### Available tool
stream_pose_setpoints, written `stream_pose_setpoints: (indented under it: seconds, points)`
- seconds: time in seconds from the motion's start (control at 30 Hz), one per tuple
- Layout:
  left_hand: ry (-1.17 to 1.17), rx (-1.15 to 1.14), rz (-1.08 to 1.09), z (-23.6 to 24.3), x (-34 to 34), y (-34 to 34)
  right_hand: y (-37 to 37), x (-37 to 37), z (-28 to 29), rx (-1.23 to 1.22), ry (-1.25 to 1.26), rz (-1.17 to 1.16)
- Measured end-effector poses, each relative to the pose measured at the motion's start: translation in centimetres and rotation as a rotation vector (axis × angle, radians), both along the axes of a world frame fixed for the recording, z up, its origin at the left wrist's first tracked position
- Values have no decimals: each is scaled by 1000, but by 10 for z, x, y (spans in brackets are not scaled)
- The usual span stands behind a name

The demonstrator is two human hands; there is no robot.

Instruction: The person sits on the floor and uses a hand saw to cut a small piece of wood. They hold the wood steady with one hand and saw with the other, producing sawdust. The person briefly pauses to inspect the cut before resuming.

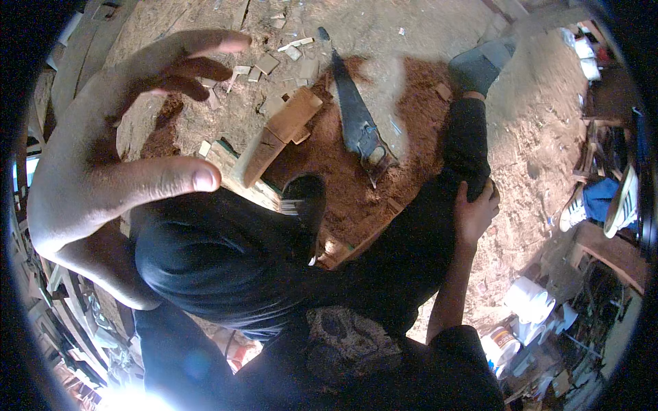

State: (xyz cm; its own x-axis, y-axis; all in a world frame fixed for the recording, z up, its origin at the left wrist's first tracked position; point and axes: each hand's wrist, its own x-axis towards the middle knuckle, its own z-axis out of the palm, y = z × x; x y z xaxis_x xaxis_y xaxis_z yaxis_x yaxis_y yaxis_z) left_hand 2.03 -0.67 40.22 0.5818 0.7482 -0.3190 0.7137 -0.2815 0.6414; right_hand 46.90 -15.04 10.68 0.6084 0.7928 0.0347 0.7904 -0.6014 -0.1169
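Raised high at the left, my left hand (103,130) is open, its curved fingers well apart from the thumb, with nothing visible between them. My right hand (477,214) lies against my black-trousered leg (460,154), fingers loosely bent and holding nothing that shows. On the ground ahead, a handsaw (353,103) rests on reddish sawdust (421,103), its handle toward me. Left of the saw is a shaped wooden block (281,133), tilted, its near end close to my other dark-clothed knee (205,240). Neither hand touches the saw or the block.
Small wood offcuts (267,64) are scattered beyond the block. White buckets (529,300) stand at the lower right beside scrap. Another person's shoes (620,205) show at the right edge. Stacked timber (65,322) lines the left side, with a bright light (133,401) at lower left.
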Motion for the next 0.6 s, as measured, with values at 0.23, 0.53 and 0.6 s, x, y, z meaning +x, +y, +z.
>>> stream_pose_setpoints:
  seconds: [0.23,0.53,0.6]
  points:
    - [-42,9,69,-11,5,9,-1,1,-11,53,-32,-19]
    - [-107,-7,-3,-26,-20,17,3,2,-31,88,-25,120]
    - [-119,13,-15,-24,-25,12,6,10,-42,102,-11,212]
